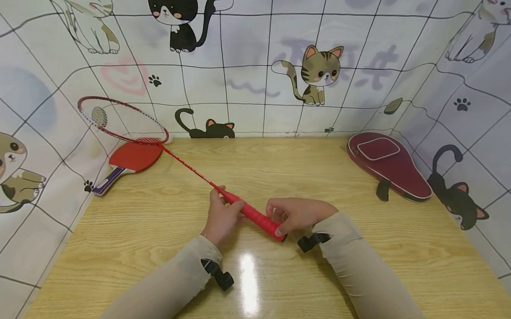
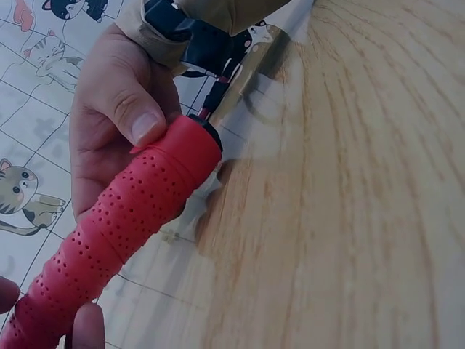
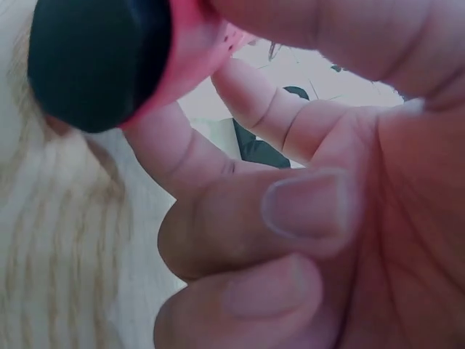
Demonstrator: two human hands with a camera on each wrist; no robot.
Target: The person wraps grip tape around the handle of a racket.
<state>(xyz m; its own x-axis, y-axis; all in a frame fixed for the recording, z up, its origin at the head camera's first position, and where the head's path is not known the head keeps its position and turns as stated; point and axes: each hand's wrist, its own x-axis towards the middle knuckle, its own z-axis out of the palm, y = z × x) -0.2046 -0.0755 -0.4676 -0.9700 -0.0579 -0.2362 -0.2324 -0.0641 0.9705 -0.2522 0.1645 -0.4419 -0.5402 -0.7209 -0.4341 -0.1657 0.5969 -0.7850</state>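
A red badminton racket (image 1: 186, 165) slants across the head view, its strung head at the back left and its wrapped grip (image 1: 257, 216) towards me. My left hand (image 1: 223, 217) holds it where the shaft meets the grip, thumb on top. At the butt end, my right hand (image 1: 302, 213) pinches the red wrap between thumb and fingers. Small holes dot this wrap (image 2: 127, 211) in the left wrist view, where the right thumb (image 2: 138, 120) presses near the end. The right wrist view shows the black butt cap (image 3: 94, 65) close up, with the other right fingers (image 3: 247, 218) curled below.
A red table tennis bat (image 1: 137, 156) lies at the left under the racket head. A dark red bat case (image 1: 386, 160) lies at the back right. Cat-patterned sheeting (image 1: 250, 83) stands behind and beside the wooden table (image 1: 301, 285).
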